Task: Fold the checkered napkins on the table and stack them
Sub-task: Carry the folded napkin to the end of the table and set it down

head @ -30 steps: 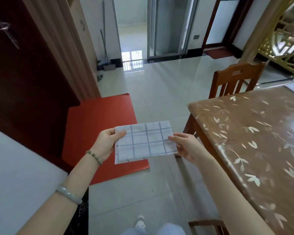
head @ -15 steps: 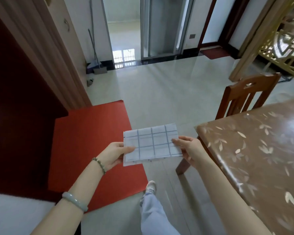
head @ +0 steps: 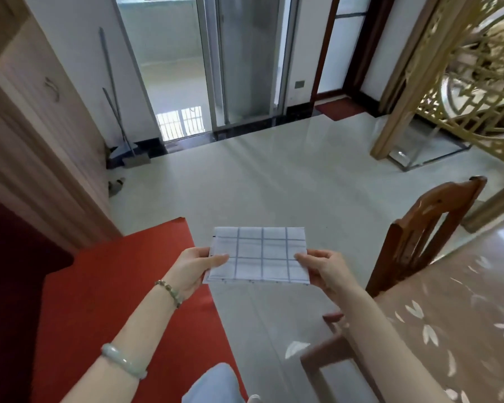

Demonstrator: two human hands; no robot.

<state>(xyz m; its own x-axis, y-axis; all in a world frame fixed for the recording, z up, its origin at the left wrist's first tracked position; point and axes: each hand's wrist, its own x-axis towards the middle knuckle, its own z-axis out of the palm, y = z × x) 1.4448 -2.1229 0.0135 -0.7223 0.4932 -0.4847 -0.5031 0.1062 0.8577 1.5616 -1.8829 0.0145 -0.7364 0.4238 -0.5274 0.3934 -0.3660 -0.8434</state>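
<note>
Head view is showing the left hand pinching one edge of the folded checkered napkin; it is stretching flat between both sets of fingers, the right hand pinching the opposite edge, apparently thumb uppermost.

A glossy pale floor carries a red mat and wooden chair before glass doors.
</note>
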